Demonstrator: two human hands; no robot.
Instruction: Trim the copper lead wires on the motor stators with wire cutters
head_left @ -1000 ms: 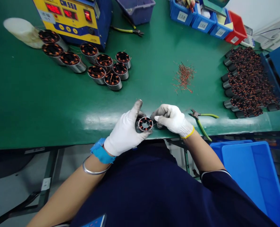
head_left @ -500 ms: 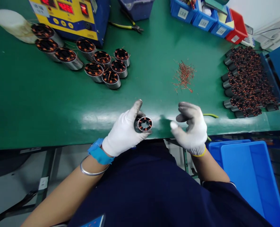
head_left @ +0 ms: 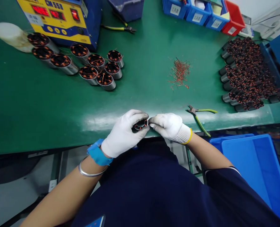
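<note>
A motor stator (head_left: 141,125), a metal ring with copper windings inside, is gripped in my gloved left hand (head_left: 128,130) near the table's front edge. My gloved right hand (head_left: 167,125) is at the stator's right side, its thumb and fingertips pinched together against the rim. Whatever lies between those fingertips is too small to make out. To the right of that hand, green-handled side cutters (head_left: 195,112) lie spread on the table. Several more stators (head_left: 106,82) stand upright at the back left, with loose copper wire ends on top.
Clipped copper wires (head_left: 180,72) lie in a heap on the green table (head_left: 144,94). Many stators (head_left: 243,75) stand packed at the right. A yellow and blue machine (head_left: 59,23) and a second pair of cutters (head_left: 118,28) are at the back. Blue bins (head_left: 245,157) sit below the right edge.
My right hand has moved left to the stator and its fingers have closed. The left hand's fingers have wrapped over the stator, which is tilted differently. The side cutters have come into full view.
</note>
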